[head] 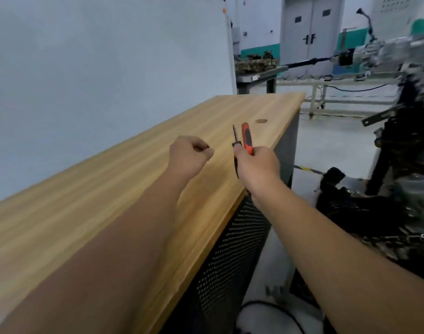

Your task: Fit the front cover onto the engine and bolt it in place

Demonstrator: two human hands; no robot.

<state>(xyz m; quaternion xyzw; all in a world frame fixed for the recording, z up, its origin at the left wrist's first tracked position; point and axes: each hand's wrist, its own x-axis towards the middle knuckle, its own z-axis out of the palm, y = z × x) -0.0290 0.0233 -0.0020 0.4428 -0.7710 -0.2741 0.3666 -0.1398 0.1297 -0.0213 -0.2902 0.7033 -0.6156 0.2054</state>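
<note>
My right hand (256, 165) grips a red-and-black tool handle (246, 138) that sticks up out of the fist over the wooden bench top (109, 189). A thin dark metal piece (235, 136) stands beside the handle; what it is I cannot tell. My left hand (189, 154) is curled into a fist above the bench, left of the tool, and nothing shows in it. The engine (403, 165) is a dark, blurred mass at the right edge, beyond the bench end. I cannot make out the front cover.
A dark perforated panel (230, 249) forms the bench's side. A white wall (109, 56) runs behind it. A round plug (261, 121) marks the bench's far end. Farther back stand a metal table with parts (256, 63), grey double doors (311, 27) and a low frame (350, 100).
</note>
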